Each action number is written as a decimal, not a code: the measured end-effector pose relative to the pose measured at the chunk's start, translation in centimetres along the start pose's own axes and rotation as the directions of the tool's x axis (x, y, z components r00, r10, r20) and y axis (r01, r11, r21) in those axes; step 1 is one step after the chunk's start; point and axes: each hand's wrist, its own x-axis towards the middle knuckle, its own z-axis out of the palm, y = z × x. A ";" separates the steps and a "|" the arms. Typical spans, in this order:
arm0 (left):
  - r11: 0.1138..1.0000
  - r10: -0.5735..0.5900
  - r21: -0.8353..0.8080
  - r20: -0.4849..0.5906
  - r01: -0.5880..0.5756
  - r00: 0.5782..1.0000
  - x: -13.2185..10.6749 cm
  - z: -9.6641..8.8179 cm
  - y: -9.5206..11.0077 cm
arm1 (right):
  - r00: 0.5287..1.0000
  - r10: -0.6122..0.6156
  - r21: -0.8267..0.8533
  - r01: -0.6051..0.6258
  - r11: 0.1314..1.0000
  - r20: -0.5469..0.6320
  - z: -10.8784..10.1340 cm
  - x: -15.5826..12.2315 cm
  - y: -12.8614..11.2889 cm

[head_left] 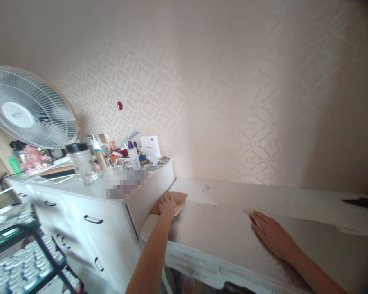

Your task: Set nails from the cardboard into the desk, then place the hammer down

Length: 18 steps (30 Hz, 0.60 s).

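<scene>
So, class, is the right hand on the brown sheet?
No, the brown sheet lies under the left hand, not the right hand.

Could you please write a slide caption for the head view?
Left hand on brown sheet, right hand on white table, beside a cluttered dresser.

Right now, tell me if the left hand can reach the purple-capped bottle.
Probably yes: the left hand must leave the brown sheet and rise over the white cabinet, but nothing tall seems to stand between it and the purple-capped bottle.

Cabinet (76,216) left of table (214,228); jar (84,168) on cabinet; sheet (180,197) on table's left end.
</scene>
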 end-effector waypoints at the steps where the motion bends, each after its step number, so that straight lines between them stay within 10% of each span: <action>1: 1.000 0.011 0.004 -0.014 -0.011 1.000 0.2 0.3 -0.1 | 1.000 0.003 -0.001 -0.003 1.000 -0.001 0.0 0.0 0.0; 13: 0.985 0.168 0.081 -0.232 -0.153 0.958 -0.4 1.2 -0.2 | 0.999 0.018 0.058 -0.016 0.998 -0.041 -2.3 0.2 0.9; 18: 0.959 0.282 0.112 -0.292 -0.260 0.914 -1.8 0.6 -0.6 | 0.931 0.315 -0.278 -0.357 0.892 -0.183 -7.7 -2.3 7.5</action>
